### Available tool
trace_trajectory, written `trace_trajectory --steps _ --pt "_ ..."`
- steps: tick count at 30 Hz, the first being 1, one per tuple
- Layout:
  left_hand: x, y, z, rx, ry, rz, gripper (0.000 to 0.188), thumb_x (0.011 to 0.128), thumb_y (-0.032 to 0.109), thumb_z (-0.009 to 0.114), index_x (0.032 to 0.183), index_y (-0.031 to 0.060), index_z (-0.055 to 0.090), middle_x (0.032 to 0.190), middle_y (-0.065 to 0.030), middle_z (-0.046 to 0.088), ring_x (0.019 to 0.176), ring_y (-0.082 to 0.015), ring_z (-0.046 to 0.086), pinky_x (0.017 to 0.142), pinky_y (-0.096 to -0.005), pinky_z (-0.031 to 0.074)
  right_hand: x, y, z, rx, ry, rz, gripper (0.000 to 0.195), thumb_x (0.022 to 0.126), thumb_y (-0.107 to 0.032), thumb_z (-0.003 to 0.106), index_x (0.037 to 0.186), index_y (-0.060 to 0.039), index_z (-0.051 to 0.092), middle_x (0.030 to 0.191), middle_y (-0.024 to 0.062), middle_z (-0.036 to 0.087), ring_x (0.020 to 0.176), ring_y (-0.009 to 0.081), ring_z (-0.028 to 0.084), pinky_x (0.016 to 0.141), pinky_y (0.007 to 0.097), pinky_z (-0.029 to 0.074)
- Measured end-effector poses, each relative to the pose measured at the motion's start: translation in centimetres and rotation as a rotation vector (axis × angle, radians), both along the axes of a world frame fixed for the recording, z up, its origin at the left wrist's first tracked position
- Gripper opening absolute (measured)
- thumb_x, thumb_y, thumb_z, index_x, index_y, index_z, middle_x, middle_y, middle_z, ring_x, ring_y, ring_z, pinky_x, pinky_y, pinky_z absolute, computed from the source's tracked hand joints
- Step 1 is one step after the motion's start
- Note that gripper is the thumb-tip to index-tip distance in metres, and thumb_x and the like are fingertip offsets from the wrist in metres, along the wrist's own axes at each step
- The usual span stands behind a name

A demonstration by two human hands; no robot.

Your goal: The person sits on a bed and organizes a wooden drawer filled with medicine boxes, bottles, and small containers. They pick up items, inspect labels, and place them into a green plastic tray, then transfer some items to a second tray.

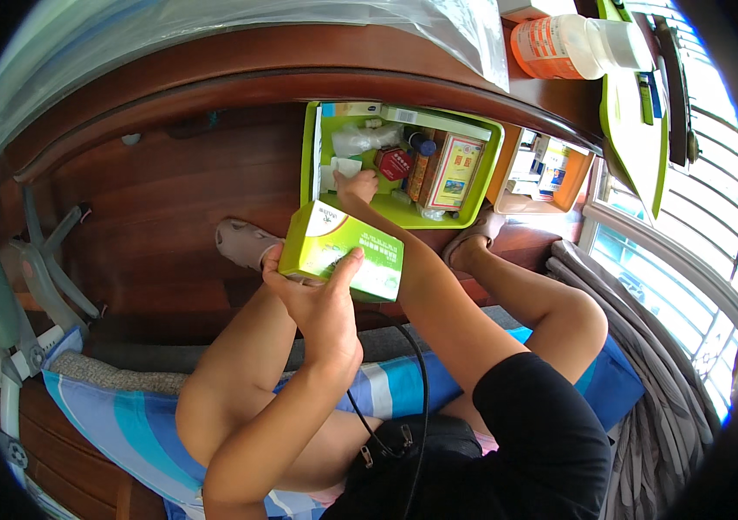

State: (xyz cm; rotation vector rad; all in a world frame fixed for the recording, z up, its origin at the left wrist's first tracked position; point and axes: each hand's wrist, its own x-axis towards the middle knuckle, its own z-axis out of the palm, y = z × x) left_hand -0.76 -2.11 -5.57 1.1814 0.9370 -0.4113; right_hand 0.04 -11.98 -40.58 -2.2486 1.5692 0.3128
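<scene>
My left hand [320, 305] grips a green and white cardboard carton [349, 253], its thumb lying across the printed front. The carton is held tilted above the floor, between my knees. My right hand [357, 187] reaches into a lime-green plastic tray [490, 175], its fingers at a small white packet [347, 166] on the left side. Whether the fingers close on that packet cannot be made out. Beside this hand in the tray are a dark red hexagonal box [395, 164], a clear plastic bag [359, 140], a blue-capped bottle [422, 143] and a large box with a yellow printed face [456, 172].
An orange bin [570, 201] holding small boxes stands right of the tray. Above runs a dark wooden table edge [265, 84], with a white-capped plastic bottle [577, 49] at its right. A chair base [50, 240] is at left, a grey curtain [629, 312] at right. A black cable [426, 364] hangs before me.
</scene>
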Motion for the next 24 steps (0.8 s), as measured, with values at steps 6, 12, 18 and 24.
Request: trace_trajectory --steps 6,12,18,24 --pt "-0.2 0.4 -0.3 -0.011 0.025 0.007 0.083 0.073 -0.008 0.075 0.136 0.0049 0.023 0.126 -0.0128 0.046 0.116 -0.0202 0.050 0.099 -0.0323 0.041 -1.2 -0.7 3.0 0.179 -0.305 0.113 0.045 0.076 -0.027 0.077 0.104 0.0023 0.057 0.095 0.0275 0.065 0.092 0.0460 0.062 0.078 0.0493 0.050" --pt "-0.7 -0.1 -0.3 -0.083 0.076 0.013 0.081 0.072 -0.009 0.075 0.134 0.0053 0.024 0.123 -0.0131 0.046 0.114 -0.0202 0.051 0.097 -0.0323 0.044 -2.2 -1.5 8.2 0.193 -0.315 0.325 0.023 0.081 -0.014 0.070 0.097 0.0009 0.068 0.081 0.0261 0.065 0.089 0.0442 0.063 0.074 0.0486 0.050" --pt "-0.6 0.2 -0.5 -0.094 0.080 0.028 0.082 0.072 -0.011 0.074 0.134 0.0058 0.023 0.126 -0.0152 0.045 0.115 -0.0201 0.051 0.096 -0.0317 0.045 -0.2 -5.2 12.6 -0.018 -0.924 0.627 0.014 0.082 -0.001 0.066 0.094 -0.0043 0.072 0.086 0.0148 0.068 0.074 0.0312 0.066 0.065 0.0367 0.053" --pt "-0.4 -0.1 0.2 -0.113 0.103 -0.004 0.082 0.072 -0.010 0.074 0.134 0.0065 0.023 0.126 -0.0150 0.046 0.115 -0.0202 0.051 0.098 -0.0318 0.044 4.0 -7.9 10.9 -0.243 -0.793 0.982 0.027 0.076 -0.002 0.059 0.099 -0.0095 0.069 0.100 0.0086 0.068 0.087 0.0292 0.066 0.074 0.0372 0.054"
